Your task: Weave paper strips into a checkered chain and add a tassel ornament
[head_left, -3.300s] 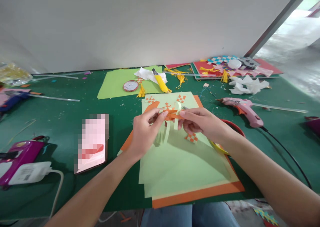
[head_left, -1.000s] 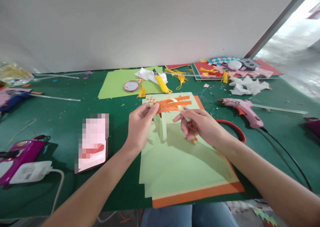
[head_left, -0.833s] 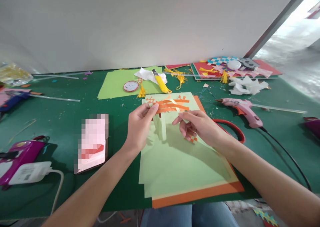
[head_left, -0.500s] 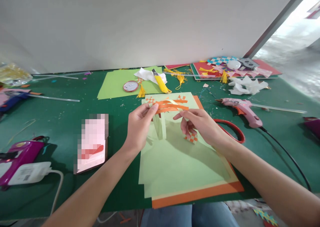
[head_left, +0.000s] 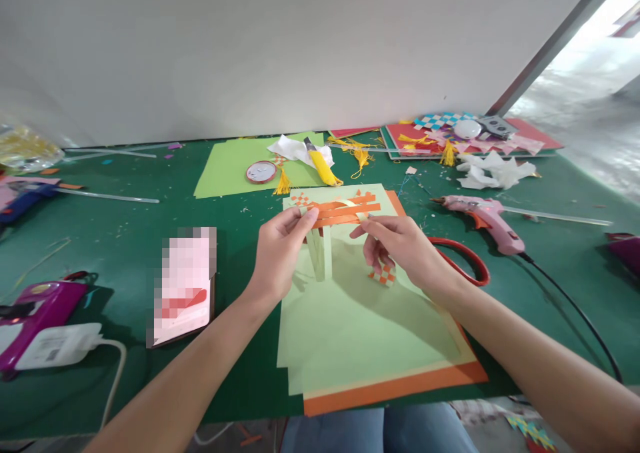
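My left hand (head_left: 281,252) pinches the left ends of several orange paper strips (head_left: 345,217), with pale green strips (head_left: 327,253) hanging below them. Over and under the orange strips runs another pale green strip, curved upward. My right hand (head_left: 395,240) pinches that strip's free end at the right side between thumb and forefinger. A small orange-and-cream checkered woven piece (head_left: 384,276) shows just below my right fingers. Beneath both hands lies a stack of light green paper sheets (head_left: 365,333), with an orange sheet (head_left: 400,386) sticking out underneath.
A pink glue gun (head_left: 487,220) and a red ring-shaped item (head_left: 470,260) lie to the right. At left are a phone (head_left: 185,286) and a purple device (head_left: 45,313). A yellow utility knife (head_left: 323,163), a tape roll (head_left: 261,171) and tassels (head_left: 283,183) lie behind.
My right fingers have closed on the end of the curved green strip and pulled it down to the right across the orange strips. My left hand stays almost in place.
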Available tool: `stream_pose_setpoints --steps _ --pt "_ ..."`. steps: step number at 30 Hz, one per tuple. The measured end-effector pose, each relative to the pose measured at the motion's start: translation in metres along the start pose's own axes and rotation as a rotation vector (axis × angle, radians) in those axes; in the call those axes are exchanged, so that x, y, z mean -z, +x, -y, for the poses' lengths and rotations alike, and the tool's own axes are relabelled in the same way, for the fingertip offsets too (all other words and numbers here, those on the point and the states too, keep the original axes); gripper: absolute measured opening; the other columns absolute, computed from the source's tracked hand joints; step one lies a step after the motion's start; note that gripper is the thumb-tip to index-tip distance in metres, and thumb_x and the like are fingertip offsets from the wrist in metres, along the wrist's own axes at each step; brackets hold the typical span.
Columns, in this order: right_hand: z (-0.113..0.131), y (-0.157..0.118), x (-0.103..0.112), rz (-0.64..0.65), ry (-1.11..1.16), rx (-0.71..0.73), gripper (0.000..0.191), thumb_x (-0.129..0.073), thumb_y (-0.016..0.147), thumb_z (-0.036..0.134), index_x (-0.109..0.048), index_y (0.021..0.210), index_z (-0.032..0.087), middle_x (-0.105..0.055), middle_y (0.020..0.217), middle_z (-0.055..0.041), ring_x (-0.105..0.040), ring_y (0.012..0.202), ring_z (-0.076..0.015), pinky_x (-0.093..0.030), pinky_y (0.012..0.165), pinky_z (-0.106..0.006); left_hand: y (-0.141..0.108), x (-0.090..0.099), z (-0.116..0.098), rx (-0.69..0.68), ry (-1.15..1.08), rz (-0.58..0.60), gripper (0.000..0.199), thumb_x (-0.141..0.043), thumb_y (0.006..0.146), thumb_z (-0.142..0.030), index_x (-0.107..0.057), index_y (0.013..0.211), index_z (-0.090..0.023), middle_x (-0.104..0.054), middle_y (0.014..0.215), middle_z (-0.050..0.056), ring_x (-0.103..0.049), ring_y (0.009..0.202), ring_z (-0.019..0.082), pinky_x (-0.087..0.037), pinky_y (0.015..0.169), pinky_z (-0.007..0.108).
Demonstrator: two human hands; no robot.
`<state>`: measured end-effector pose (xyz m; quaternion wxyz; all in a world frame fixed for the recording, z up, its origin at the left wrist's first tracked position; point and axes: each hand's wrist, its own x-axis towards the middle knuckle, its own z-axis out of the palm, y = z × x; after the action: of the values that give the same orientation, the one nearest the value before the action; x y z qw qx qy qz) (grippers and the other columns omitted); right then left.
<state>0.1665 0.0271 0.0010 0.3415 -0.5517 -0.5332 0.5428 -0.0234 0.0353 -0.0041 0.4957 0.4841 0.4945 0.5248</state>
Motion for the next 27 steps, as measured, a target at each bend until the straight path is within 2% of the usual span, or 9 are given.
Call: stream_pose_setpoints --steps 4,7,11,14,18,24,27 --pt "-0.001 -0.002 -0.003 -0.024 -0.128 0.032 0.03 -0.048 0.091 0.038 -0.066 0.079 0.017 -0.06 0.052 0.0006 -0.053 0.039 -0.0092 -0.033 0.037 -0.021 -0.001 0.0 0.0 -0.031 0.064 -0.006 0.027 -0.07 0.079 -0.046 -0.065 0.071 -0.02 -0.056 0.062 -0.001 -0.051 0.056 0.013 -0.037 0.051 0.026" --pt "0.001 -0.005 -0.005 0.043 -0.177 0.014 0.029 -0.05 0.09 0.036 -0.066 0.076 0.017 -0.06 0.053 0.0004 -0.053 0.041 -0.0092 -0.036 0.039 -0.021 -0.002 0.0 0.0 -0.058 0.122 0.004 0.028 -0.068 0.081 -0.045 -0.064 0.069 -0.02 -0.054 0.061 -0.001 -0.047 0.054 0.012 -0.033 0.05 0.026" --pt "0.004 -0.008 -0.005 0.149 -0.201 0.029 0.031 -0.053 0.089 0.042 -0.067 0.078 0.017 -0.064 0.059 -0.0016 -0.056 0.046 -0.0105 -0.038 0.042 -0.022 -0.004 -0.001 0.002 -0.083 0.177 0.036 0.027 -0.067 0.083 -0.043 -0.062 0.069 -0.019 -0.052 0.063 -0.002 -0.045 0.056 0.011 -0.03 0.051 0.026" --pt "0.005 -0.008 -0.003 0.183 -0.163 0.082 0.035 -0.054 0.088 0.047 -0.066 0.077 0.016 -0.066 0.064 -0.0032 -0.059 0.052 -0.0116 -0.042 0.048 -0.024 -0.004 -0.001 0.002 -0.089 0.199 0.049 0.026 -0.066 0.083 -0.042 -0.064 0.072 -0.019 -0.057 0.068 0.0 -0.049 0.06 0.012 -0.033 0.054 0.025" --pt "0.005 -0.008 -0.002 0.155 -0.042 0.118 0.033 -0.055 0.089 0.046 -0.065 0.082 0.015 -0.066 0.063 -0.0021 -0.06 0.053 -0.012 -0.045 0.055 -0.026 -0.005 -0.001 -0.001 -0.096 0.224 0.066 0.024 -0.065 0.084 -0.043 -0.069 0.082 -0.02 -0.063 0.075 0.001 -0.056 0.069 0.014 -0.04 0.06 0.025" --pt "0.008 -0.009 -0.002 0.134 0.095 0.214 0.02 -0.056 0.091 0.036 -0.061 0.095 0.017 -0.063 0.055 0.0026 -0.059 0.047 -0.0118 -0.043 0.052 -0.026 -0.006 0.0 -0.002 -0.098 0.256 0.099 0.025 -0.063 0.086 -0.043 -0.067 0.082 -0.019 -0.063 0.073 0.0 -0.059 0.073 0.015 -0.043 0.066 0.024" --pt "0.009 -0.011 -0.002 0.174 0.119 0.224 0.017 -0.057 0.09 0.033 -0.062 0.095 0.016 -0.062 0.056 0.0026 -0.059 0.047 -0.0112 -0.042 0.051 -0.025 -0.006 -0.001 -0.002 -0.102 0.263 0.098 0.026 -0.062 0.086 -0.043 -0.068 0.083 -0.018 -0.065 0.075 0.001 -0.059 0.071 0.014 -0.043 0.065 0.024"
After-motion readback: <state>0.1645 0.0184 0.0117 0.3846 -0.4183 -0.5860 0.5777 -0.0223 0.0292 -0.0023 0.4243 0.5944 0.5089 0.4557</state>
